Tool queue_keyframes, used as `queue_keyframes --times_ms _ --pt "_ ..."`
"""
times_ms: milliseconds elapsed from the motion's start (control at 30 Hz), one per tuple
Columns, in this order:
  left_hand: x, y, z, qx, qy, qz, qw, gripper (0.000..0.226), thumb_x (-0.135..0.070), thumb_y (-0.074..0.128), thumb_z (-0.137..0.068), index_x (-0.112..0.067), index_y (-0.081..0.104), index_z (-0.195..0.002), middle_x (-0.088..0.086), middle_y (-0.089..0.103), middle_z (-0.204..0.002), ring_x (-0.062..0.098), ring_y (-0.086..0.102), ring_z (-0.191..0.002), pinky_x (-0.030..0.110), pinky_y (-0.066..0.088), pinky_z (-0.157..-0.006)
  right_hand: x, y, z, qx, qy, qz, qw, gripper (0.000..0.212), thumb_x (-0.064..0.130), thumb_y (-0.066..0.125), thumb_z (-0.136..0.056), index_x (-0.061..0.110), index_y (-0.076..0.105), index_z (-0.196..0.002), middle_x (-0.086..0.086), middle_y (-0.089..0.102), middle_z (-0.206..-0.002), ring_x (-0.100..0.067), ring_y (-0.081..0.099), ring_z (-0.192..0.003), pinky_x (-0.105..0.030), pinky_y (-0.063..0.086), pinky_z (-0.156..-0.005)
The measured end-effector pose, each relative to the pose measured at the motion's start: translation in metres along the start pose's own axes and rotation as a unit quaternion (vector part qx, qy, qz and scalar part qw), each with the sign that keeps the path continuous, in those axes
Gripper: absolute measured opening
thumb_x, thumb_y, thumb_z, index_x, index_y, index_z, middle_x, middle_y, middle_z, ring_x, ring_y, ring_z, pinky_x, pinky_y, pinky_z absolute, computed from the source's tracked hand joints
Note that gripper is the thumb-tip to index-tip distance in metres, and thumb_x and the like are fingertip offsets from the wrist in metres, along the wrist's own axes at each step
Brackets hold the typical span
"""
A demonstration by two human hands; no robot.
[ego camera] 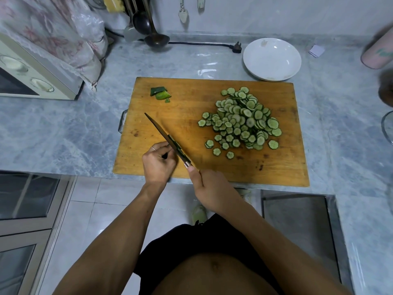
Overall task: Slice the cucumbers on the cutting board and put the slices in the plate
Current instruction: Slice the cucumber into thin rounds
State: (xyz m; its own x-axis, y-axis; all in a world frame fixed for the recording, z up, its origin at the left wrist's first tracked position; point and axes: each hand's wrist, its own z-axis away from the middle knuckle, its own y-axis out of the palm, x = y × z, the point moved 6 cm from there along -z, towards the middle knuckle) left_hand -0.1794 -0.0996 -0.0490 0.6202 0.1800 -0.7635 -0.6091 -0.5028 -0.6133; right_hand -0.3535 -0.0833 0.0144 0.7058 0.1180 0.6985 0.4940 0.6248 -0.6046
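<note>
A wooden cutting board (191, 107) lies on the counter. A large pile of round cucumber slices (242, 120) covers its right half, and two cut-off cucumber ends (160, 94) lie at its far left. My right hand (209, 188) grips the handle of a knife (159, 129) whose blade points away to the left, with green cucumber bits clinging to it. My left hand (158, 161) is curled against the blade's left side and pinches a small dark cucumber piece (165, 155). A white plate (272, 59) stands behind the board's right corner with no slices in it.
A toaster oven (32, 75) under a cloth stands at the left. Ladles (155, 37) and a power cord with plug (236, 48) lie along the back wall. A pink bottle (377, 53) and a glass rim (386, 126) are at the right edge.
</note>
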Motion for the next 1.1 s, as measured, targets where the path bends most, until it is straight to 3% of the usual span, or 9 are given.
queue_keyframes --times_ms 100,267,333,400,467,667,900,1033,1100 --pt "-0.002 0.000 0.001 0.004 0.004 0.005 1.000 0.016 0.000 0.068 -0.079 -0.004 0.080 -0.087 0.011 0.075 -0.094 0.017 0.068 -0.088 0.000 0.040 -0.076 0.004 0.003 -0.019 0.009 0.003 0.005 1.000 0.062 0.042 0.020 -0.108 0.012 0.044 -0.060 -0.001 0.045 -0.057 -0.019 0.043 -0.056 -0.029 0.019 -0.058" --pt "-0.003 -0.001 0.004 -0.005 -0.006 0.005 1.000 0.019 -0.011 0.066 -0.079 -0.007 0.081 -0.092 0.008 0.076 -0.100 0.016 0.069 -0.092 0.008 0.046 -0.082 -0.003 0.004 -0.028 0.005 0.015 0.002 1.000 0.064 0.045 0.020 -0.107 0.009 0.049 -0.063 -0.004 0.049 -0.059 -0.025 0.049 -0.067 -0.030 0.028 -0.063" --pt "-0.003 -0.001 0.006 -0.011 -0.014 0.007 1.000 0.022 -0.015 0.065 -0.079 -0.007 0.081 -0.092 0.007 0.076 -0.101 0.014 0.068 -0.092 0.014 0.049 -0.083 -0.005 0.002 -0.021 0.000 0.007 -0.001 1.000 0.063 0.044 0.021 -0.107 0.009 0.050 -0.064 -0.005 0.050 -0.060 -0.026 0.051 -0.067 -0.031 0.028 -0.062" --pt "-0.004 0.000 0.005 -0.011 -0.010 0.002 1.000 0.019 -0.010 0.067 -0.078 -0.006 0.081 -0.090 0.008 0.076 -0.099 0.016 0.068 -0.091 0.011 0.046 -0.083 -0.005 0.001 -0.012 -0.006 -0.007 0.002 1.000 0.061 0.042 0.023 -0.107 0.009 0.049 -0.064 -0.006 0.050 -0.061 -0.026 0.050 -0.066 -0.032 0.024 -0.062" --pt "-0.003 0.000 0.004 -0.007 -0.011 0.001 1.000 0.016 -0.003 0.070 -0.078 -0.005 0.080 -0.089 0.010 0.076 -0.096 0.018 0.069 -0.090 0.006 0.043 -0.082 -0.005 -0.001 -0.005 -0.012 -0.015 0.005 1.000 0.059 0.042 0.024 -0.107 0.008 0.050 -0.067 -0.009 0.052 -0.066 -0.026 0.050 -0.069 -0.031 0.025 -0.064" --pt "-0.006 -0.003 0.003 -0.004 -0.011 0.000 1.000 0.014 0.002 0.064 -0.074 -0.002 0.077 -0.074 0.012 0.075 -0.080 0.023 0.068 -0.073 0.011 0.042 -0.068 -0.002 0.000 -0.003 -0.001 -0.026 0.008 1.000 0.056 0.041 0.024 -0.107 0.014 0.043 -0.062 -0.006 0.049 -0.065 -0.024 0.048 -0.069 -0.031 0.024 -0.063" --pt "-0.007 -0.003 0.005 0.006 -0.002 0.008 1.000 0.027 -0.013 0.054 -0.077 -0.002 0.078 -0.079 0.012 0.076 -0.089 0.025 0.071 -0.084 0.028 0.054 -0.070 0.009 0.004 -0.028 0.009 0.001 -0.023 1.000 0.064 0.045 0.021 -0.108 0.011 0.046 -0.059 -0.003 0.049 -0.059 -0.023 0.049 -0.063 -0.028 0.026 -0.064" --pt "-0.004 -0.002 0.009 0.022 0.021 -0.022 0.999 0.038 -0.024 0.048 -0.082 -0.004 0.079 -0.088 0.011 0.076 -0.101 0.024 0.072 -0.091 0.033 0.058 -0.074 0.011 0.005 -0.039 -0.010 0.011 -0.042 0.999 0.058 0.042 0.022 -0.108 0.008 0.053 -0.072 -0.024 0.067 -0.093 -0.035 0.059 -0.095 -0.029 0.029 -0.071" --pt "-0.001 -0.002 0.009 0.031 0.012 -0.038 0.999 0.037 -0.028 0.050 -0.084 -0.009 0.080 -0.093 0.006 0.075 -0.109 0.021 0.071 -0.096 0.033 0.058 -0.075 0.010 0.005 -0.039 -0.016 0.014 -0.047 0.999 0.059 0.042 0.023 -0.108 0.009 0.052 -0.070 -0.025 0.068 -0.096 -0.036 0.060 -0.096 -0.029 0.030 -0.071"
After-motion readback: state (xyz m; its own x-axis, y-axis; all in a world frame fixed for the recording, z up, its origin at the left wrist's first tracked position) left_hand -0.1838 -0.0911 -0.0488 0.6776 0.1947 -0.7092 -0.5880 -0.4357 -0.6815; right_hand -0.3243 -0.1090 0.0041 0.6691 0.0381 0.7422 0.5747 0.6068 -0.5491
